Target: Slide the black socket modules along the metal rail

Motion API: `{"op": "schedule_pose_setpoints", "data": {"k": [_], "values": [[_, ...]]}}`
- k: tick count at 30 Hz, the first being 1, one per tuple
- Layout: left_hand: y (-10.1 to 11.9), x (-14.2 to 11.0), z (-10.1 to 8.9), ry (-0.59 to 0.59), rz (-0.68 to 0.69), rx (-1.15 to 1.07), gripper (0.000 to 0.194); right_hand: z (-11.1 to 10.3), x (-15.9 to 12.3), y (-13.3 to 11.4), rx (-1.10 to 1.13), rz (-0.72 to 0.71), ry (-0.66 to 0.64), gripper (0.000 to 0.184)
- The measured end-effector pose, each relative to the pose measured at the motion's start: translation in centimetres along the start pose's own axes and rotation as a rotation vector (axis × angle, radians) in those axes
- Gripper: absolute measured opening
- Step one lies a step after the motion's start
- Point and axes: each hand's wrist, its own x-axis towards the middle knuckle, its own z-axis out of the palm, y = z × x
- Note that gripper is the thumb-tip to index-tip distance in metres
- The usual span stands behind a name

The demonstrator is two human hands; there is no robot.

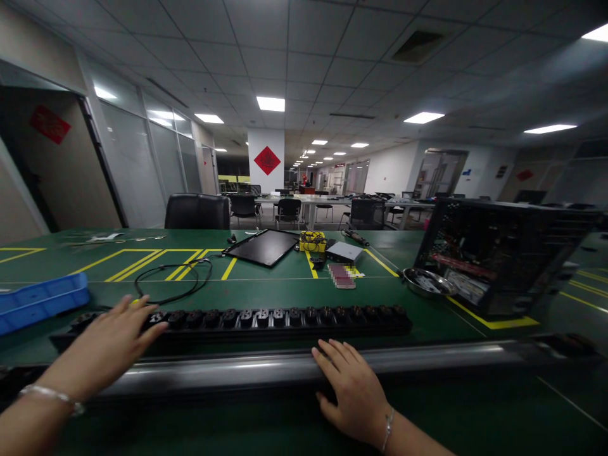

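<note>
Left hand, fingers spread over the left end of a long black multi-socket strip, right hand, fingers outstretched over a long smooth silvery bar nearer the wearer, strip and bar on a green tabletop

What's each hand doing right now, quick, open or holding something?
Left hand: open, over the black socket strip near its left end; contact unclear.
Right hand: open, fingertips at the long silver bar, gripping nothing.

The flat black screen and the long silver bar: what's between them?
In the head view, a long black socket strip lies between them; from the strip up to the screen, bare green table shows.
</note>
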Motion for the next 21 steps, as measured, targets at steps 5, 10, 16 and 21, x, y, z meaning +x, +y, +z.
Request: {"op": "schedule_pose_setpoints", "data": {"k": [5,10,16,21], "values": [[14.5,-3.4,1.4,0.186,0.602,-0.151,0.051,0.1,0.0,0.1,-0.003,-0.008,0.021,0.064],[19.9,-6.0,4.9,0.256,0.707,-0.163,0.057,-0.1,0.0,-0.2,-0.013,-0.012,0.034,0.062],[19.6,-5.8,5.7,0.265,0.666,-0.141,0.052,-0.7,0.1,-0.3,-0.007,-0.023,0.007,0.062],[19.8,-5.7,5.5,0.251,0.666,-0.140,0.053,-0.8,0.1,0.0,-0.015,-0.039,-0.016,0.063]]}}
